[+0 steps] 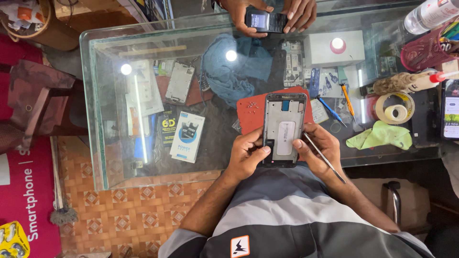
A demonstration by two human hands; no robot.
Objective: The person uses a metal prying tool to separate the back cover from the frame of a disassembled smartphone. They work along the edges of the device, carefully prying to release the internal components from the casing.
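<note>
An opened smartphone (284,126), its grey inner frame facing up, lies on a red mat (248,117) on the glass counter (95,95). My left hand (246,153) grips the phone's lower left edge. My right hand (320,148) touches its lower right edge and holds a thin metal tool (327,160) that slants down to the right. Small screws (249,106) lie on the mat to the left of the phone.
Across the counter another person's hands hold a dark phone (265,21). A blue cloth (234,67), white box (332,48), tape roll (394,107), green cloth (380,136), screwdrivers (330,110) and a phone panel (179,83) lie about. Boxes sit under the glass.
</note>
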